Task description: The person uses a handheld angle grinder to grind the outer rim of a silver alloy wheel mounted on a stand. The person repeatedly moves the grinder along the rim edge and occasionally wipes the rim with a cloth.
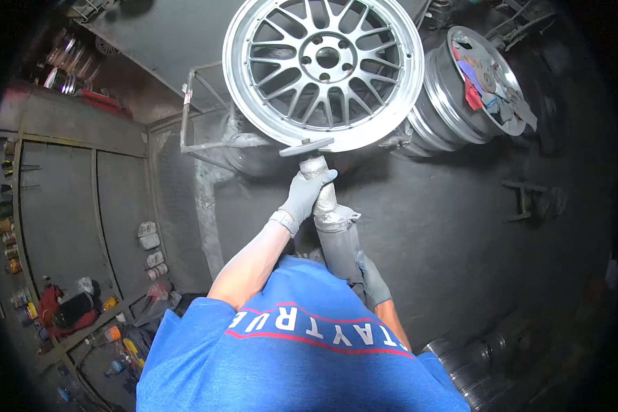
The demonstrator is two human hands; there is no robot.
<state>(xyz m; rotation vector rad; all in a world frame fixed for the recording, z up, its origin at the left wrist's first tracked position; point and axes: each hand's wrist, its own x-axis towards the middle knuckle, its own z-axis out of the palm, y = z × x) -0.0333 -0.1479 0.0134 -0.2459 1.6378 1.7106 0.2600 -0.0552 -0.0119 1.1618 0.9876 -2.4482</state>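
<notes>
A silver multi-spoke car wheel (331,41) stands upright in front of me, its polished lip facing me. Both my hands grip an angle grinder (338,247) with a grey cylindrical body and a whitish wrapped neck. My gloved left hand (302,198) is closed round the neck, just behind the flat grey disc (307,147). Lower down, my gloved right hand (373,279) wraps the right side of the rear body; some of its fingers are hidden. The disc sits at the wheel's lower lip, but whether it touches I cannot tell.
Stacked rims (436,127) stand to the right, with rags and discs (487,86) lying in one. A metal frame (185,123) is left of the wheel. Cans and bottles line the left wall shelf (22,206). More rims (460,371) lie at the lower right.
</notes>
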